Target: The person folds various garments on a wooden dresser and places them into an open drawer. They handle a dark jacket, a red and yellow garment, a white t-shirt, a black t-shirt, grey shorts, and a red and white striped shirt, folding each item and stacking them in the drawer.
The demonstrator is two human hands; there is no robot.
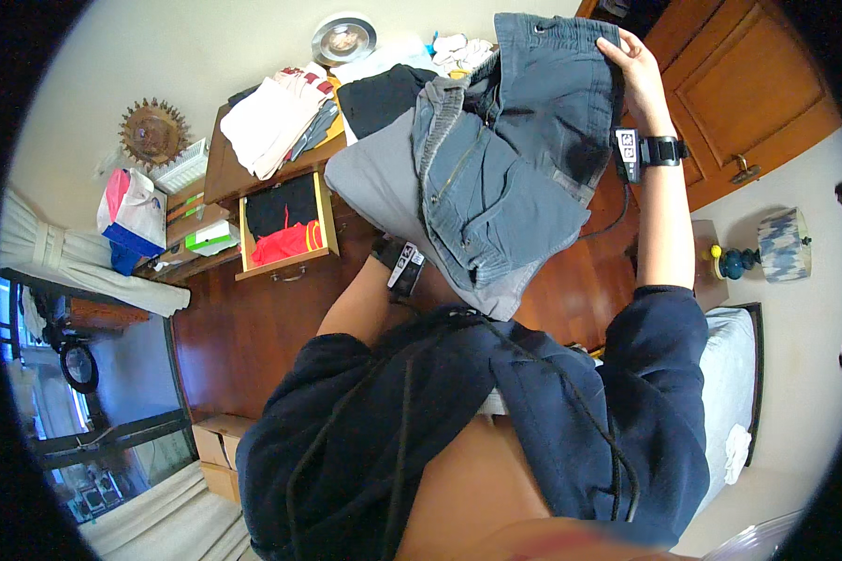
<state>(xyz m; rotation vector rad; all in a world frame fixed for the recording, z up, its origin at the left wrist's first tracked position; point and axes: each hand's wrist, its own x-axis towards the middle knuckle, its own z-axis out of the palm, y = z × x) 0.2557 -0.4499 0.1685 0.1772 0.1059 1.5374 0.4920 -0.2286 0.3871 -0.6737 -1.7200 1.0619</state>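
Note:
A dark grey-blue pair of trousers (pixel 505 210), with a zip and gathered waistband, spreads in front of me. My right hand (pixel 628 56) pinches its upper right edge between thumb and fingers. Beneath and left of it is a lighter grey fabric (pixel 382 168). My left hand is hidden behind the cloth; only its wrist, with a strapped device, shows below the grey fabric. Whether those fingers grip anything cannot be seen. Past the garment, a black folded cloth (pixel 382 102) and a stack of pale folded clothes (pixel 274 126) lie on the wooden dresser (pixel 217 165).
An open drawer (pixel 328 217) holds red and black clothes. Left of the dresser are a shopping bag (pixel 137 210) and a green-and-white box (pixel 212 238). A wooden door (pixel 751 91), a table lamp (pixel 782 245) and a bed (pixel 726 379) stand on the right. Cardboard boxes (pixel 217 449) sit lower left.

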